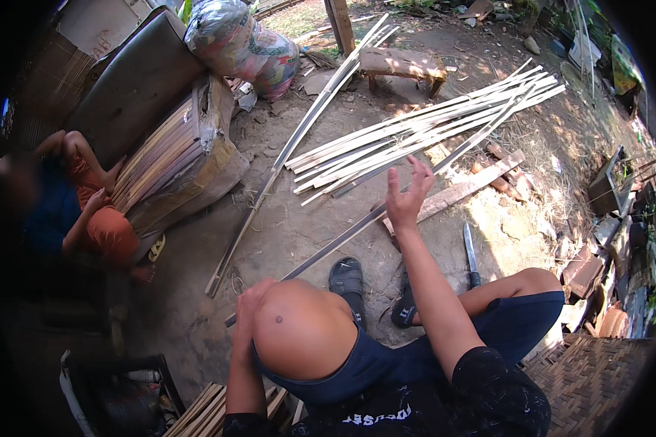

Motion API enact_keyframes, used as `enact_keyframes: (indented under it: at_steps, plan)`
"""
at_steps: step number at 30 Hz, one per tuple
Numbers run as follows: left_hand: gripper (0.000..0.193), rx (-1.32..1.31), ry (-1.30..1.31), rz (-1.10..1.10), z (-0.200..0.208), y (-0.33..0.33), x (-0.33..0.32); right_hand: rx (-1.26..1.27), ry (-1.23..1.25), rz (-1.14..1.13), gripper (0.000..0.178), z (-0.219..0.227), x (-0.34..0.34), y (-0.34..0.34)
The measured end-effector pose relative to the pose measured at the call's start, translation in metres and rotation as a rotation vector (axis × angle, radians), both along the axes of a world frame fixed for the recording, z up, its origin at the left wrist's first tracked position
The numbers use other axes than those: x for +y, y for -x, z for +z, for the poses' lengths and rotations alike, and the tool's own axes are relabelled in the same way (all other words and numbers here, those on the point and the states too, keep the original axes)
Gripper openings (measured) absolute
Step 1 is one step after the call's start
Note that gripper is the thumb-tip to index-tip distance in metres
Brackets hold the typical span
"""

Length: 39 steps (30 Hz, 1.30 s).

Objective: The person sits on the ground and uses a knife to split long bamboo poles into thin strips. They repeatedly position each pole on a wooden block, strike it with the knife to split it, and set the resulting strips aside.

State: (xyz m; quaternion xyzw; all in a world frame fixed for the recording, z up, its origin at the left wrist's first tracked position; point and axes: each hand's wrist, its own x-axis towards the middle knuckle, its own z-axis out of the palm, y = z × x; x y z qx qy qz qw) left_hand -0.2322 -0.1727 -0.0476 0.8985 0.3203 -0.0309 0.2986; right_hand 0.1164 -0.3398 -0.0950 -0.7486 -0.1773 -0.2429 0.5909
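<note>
Left hand [252, 300] closed around a long, narrow dark strip [328, 249] angled across the ground [197, 324]; right hand [410, 197] open above it, fingers apart, contact unclear. Step appears to be steadying; next move likely calls for firm left hold. Straight-bladed knife [471, 251] lies nearby; beyond, smooth pale strips [415, 131] lie heaped.

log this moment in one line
left hand: gripping long slat | right hand: open beside slat | long-bladed knife: on ground | slat pile: on ground ahead
</note>
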Motion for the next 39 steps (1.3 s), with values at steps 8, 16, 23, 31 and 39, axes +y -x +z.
enact_keyframes:
  at_steps: [8,16,23,31,39]
  plan:
    - [0.048,0.024,0.044,0.118,-0.031,0.033,0.001,1.028,-1.245,0.469,0.088,0.003,-0.031,-0.05]
    - [0.049,0.014,0.144,0.214,-0.055,0.055,-0.008,1.331,-1.121,0.132,0.043,-0.13,-0.019,-0.046]
    - [0.049,0.073,0.282,0.267,-0.074,0.06,-0.006,1.038,-1.272,0.447,0.046,0.026,0.002,-0.018]
    - [0.05,0.15,0.359,0.272,-0.074,0.052,0.014,1.108,-1.286,0.253,0.042,-0.05,-0.01,-0.055]
    - [0.05,0.225,0.397,0.245,-0.069,0.054,0.036,1.384,-1.288,-0.004,0.047,-0.145,-0.004,-0.028]
